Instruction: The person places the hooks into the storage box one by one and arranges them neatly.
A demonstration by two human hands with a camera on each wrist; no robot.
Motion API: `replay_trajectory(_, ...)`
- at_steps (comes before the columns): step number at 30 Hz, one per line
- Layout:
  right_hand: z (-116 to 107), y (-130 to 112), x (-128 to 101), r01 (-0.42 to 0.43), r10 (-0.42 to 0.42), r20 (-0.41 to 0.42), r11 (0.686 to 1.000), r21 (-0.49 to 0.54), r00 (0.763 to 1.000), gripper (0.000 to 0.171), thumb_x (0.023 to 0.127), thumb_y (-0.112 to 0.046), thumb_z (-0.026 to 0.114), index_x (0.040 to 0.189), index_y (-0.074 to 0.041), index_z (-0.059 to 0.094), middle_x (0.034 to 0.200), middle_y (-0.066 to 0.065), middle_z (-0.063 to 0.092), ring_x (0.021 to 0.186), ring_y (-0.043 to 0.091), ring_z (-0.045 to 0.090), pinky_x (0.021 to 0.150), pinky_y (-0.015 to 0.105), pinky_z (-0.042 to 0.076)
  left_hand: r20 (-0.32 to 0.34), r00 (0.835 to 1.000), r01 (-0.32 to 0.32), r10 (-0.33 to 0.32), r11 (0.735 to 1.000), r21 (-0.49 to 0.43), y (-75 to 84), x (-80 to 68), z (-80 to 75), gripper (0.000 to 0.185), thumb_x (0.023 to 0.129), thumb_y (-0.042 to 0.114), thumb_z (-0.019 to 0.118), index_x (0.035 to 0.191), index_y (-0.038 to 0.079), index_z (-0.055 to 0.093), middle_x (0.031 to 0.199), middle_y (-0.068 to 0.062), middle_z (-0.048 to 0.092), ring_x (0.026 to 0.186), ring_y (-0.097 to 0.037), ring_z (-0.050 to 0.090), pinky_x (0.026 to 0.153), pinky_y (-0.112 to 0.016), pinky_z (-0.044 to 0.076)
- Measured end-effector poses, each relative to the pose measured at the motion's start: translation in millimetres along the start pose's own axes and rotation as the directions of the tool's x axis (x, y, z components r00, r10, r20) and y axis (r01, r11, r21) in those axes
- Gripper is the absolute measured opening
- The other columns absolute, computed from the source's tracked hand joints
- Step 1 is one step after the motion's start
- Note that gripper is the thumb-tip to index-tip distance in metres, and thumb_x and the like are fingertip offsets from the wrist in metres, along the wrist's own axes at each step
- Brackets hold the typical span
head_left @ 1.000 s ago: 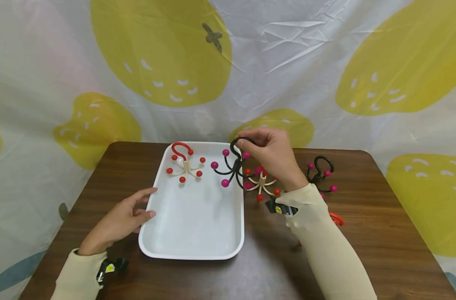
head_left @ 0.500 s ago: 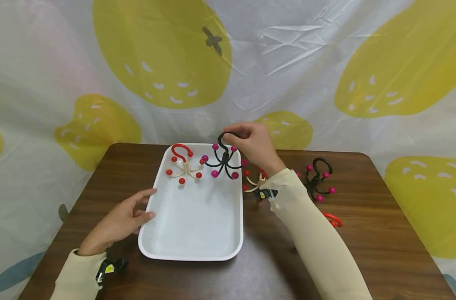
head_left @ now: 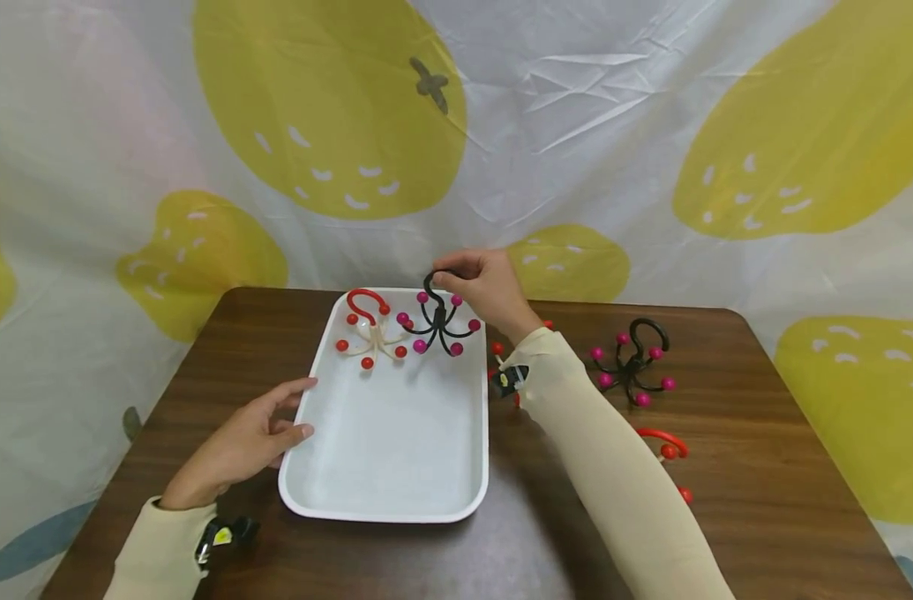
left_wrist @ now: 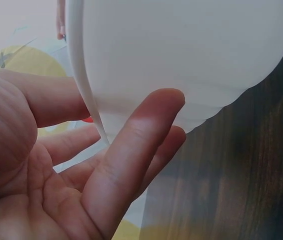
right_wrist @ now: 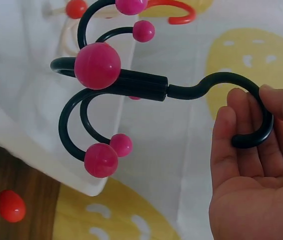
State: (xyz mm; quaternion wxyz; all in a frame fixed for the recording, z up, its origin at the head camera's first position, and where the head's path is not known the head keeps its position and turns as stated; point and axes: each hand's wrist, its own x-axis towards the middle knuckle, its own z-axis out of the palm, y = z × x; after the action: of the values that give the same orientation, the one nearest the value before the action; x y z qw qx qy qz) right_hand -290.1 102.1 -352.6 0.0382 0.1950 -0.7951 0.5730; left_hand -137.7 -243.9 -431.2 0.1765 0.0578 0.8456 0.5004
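In the head view my right hand pinches the curved top of a black multi-arm hook with magenta ball tips. It hangs upright over the back right part of the white tray. The right wrist view shows the bent end of that hook between thumb and fingers. My left hand grips the tray's left rim, thumb and fingers on either side of the wall. Beside the black hook, at the tray's back left, stands a cream multi-arm hook with red balls and a red curved top.
Right of the tray, a second black hook stands on the brown wooden table. Nearer lies a red-topped hook, partly behind my right sleeve, which also hides most of another red-balled one. A fruit-patterned cloth hangs behind the table.
My right hand has carried the black hook leftward, from the tray's right rim to over its back part near the red-topped hook. My left hand has stayed on the rim.
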Motion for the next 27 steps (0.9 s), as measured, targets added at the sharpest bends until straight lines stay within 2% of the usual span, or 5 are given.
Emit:
replay_trajectory(3, 1.9, 5.4, 2.0, -0.01, 0.01, -0.009, 1.0, -0.011, 1.0, 0.02, 0.094, -0.009, 0.08, 0.112, -0.001, 0.08, 0.106, 0.013, 0.081, 0.093, 0.018, 0.076, 0.085, 0.026, 0.061, 0.001, 1.0, 0.001, -0.001, 1.0, 0.0, 0.5, 0.2, -0.3, 0.072, 0.102, 0.012, 0.071, 0.164, 0.012, 0.035, 0.149, -0.029, 0.05, 0.118, -0.038, 0.071, 0.073, -0.044, 0.067)
replay_trajectory(11, 8.2, 17.6, 4.7, -0.049, 0.048, -0.019, 0.998, -0.049, 0.999, 0.016, 0.094, -0.011, 0.081, 0.108, -0.006, 0.082, 0.105, 0.011, 0.081, 0.091, 0.015, 0.074, 0.079, 0.023, 0.058, 0.001, 1.0, -0.017, 0.017, 1.0, -0.018, -0.5, 0.0, -0.6, 0.071, 0.103, 0.009, 0.068, 0.164, 0.01, 0.034, 0.149, -0.03, 0.048, 0.116, -0.038, 0.071, 0.07, -0.043, 0.067)
replay_trajectory(16, 10.7, 23.1, 5.1, -0.09, 0.089, -0.018, 0.993, -0.075, 0.996, 0.016, 0.094, -0.013, 0.081, 0.109, -0.007, 0.083, 0.106, 0.01, 0.082, 0.093, 0.016, 0.074, 0.079, 0.023, 0.058, 0.001, 1.0, -0.02, 0.02, 1.0, -0.014, -1.4, 0.2, 0.1, 0.071, 0.102, 0.009, 0.069, 0.164, 0.009, 0.034, 0.147, -0.03, 0.048, 0.116, -0.037, 0.072, 0.07, -0.042, 0.066)
replay_trajectory(21, 13.9, 26.1, 6.1, -0.097, 0.096, -0.019, 0.991, -0.093, 0.995, 0.019, 0.093, -0.013, 0.082, 0.11, -0.006, 0.083, 0.108, 0.01, 0.082, 0.096, 0.018, 0.075, 0.079, 0.024, 0.057, -0.002, 0.999, -0.033, 0.033, 0.999, -0.005, -0.7, 0.4, -0.9, 0.071, 0.102, 0.01, 0.069, 0.164, 0.009, 0.034, 0.146, -0.031, 0.048, 0.115, -0.037, 0.072, 0.069, -0.041, 0.066)
replay_trajectory(27, 16.0, 31.6, 5.1, -0.118, 0.117, -0.014, 0.988, -0.099, 0.993, 0.019, 0.093, -0.01, 0.081, 0.111, -0.005, 0.082, 0.107, 0.01, 0.082, 0.098, 0.019, 0.076, 0.081, 0.026, 0.058, -0.002, 1.0, -0.004, 0.004, 1.0, -0.001, 0.3, 0.2, -0.2, 0.07, 0.103, 0.01, 0.069, 0.164, 0.01, 0.035, 0.147, -0.03, 0.049, 0.118, -0.038, 0.071, 0.072, -0.042, 0.067)
